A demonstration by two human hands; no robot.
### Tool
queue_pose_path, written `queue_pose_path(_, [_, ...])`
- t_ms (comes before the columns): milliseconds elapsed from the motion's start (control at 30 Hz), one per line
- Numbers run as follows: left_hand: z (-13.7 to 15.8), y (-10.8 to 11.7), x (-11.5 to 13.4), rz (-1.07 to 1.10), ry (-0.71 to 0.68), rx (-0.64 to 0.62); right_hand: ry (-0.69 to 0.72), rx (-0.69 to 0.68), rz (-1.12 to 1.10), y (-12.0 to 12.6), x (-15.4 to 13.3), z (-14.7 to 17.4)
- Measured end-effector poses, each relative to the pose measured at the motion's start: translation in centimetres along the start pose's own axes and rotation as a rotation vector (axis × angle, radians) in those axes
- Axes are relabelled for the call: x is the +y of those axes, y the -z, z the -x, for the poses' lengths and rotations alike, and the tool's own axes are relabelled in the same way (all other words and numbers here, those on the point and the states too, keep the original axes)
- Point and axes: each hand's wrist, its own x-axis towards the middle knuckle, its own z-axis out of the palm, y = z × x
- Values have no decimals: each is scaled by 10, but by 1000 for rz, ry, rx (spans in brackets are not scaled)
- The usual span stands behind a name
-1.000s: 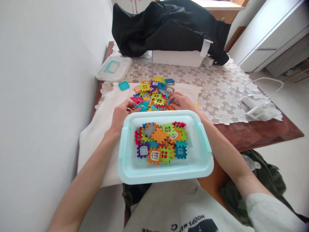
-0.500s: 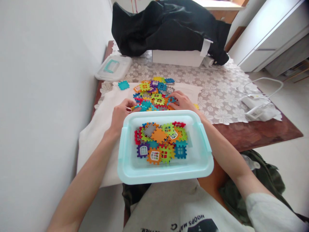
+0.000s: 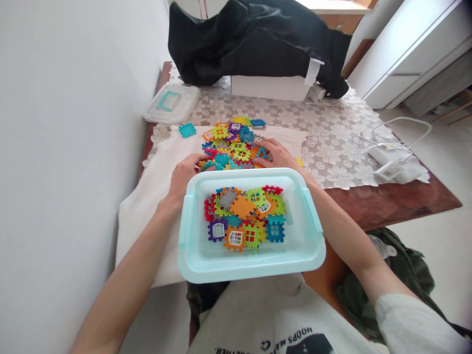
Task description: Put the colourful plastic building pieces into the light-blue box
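A loose pile of colourful plastic interlocking tiles [image 3: 241,155], some with window-like grids, lies on a white cloth. At its left edge is my left hand [image 3: 185,174], with thumb and fingers apart around the nearest tiles; the fingertips are partly hidden. My right hand [image 3: 277,156] rests at the right side of the pile, fingers curved and apart from the thumb, touching blue and grey tiles. In front of the pile, between my forearms, sits a pale turquoise plastic box [image 3: 295,253] holding several similar tiles [image 3: 241,206].
One teal tile [image 3: 187,130] lies apart at the left. A clear lid [image 3: 173,105] with a turquoise handle lies near the wall. Black fabric [image 3: 258,44] covers a white box at the back. A white device with a cable [image 3: 398,152] stands on the right of the lace tablecloth.
My left thumb and fingers have shifted slightly at the pile's edge. My right hand has barely moved over the tiles. The box and its contents look the same.
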Motion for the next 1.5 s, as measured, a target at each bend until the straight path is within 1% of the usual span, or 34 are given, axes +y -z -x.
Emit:
queue_pose_path(100, [1,1,1,-5,-4,-14,-14,15,-28,0,0,0])
queue_pose_path(200, [1,1,1,-8,32,-22,-16,34,-52,-1,0,0])
queue_pose_path(333, [2,1,3,-24,87,-36,18,29,-93,-2,0,-1])
queue_pose_path(467, [2,2,5,-9,113,-52,49,-7,-129,1,0,-1])
queue_pose_path(567, [3,3,5,-24,112,-25,87,-77,-182,7,5,0])
queue_pose_path(667, [4,4,6,-20,117,-14,95,-156,-223,12,9,2])
queue_pose_path(733, [5,4,6,0,114,-20,90,-164,-232,14,8,3])
queue_pose_path(1000, [4,4,3,20,91,16,58,-63,-202,13,-8,1])
queue_pose_path(1167, [4,5,2,37,97,64,28,92,-256,11,-15,-2])
queue_pose_path(1333, [4,5,1,39,88,126,-14,206,-334,9,-19,-1])
queue_pose_path(1500, [3,3,9,141,84,148,-32,325,-387,7,-20,-1])
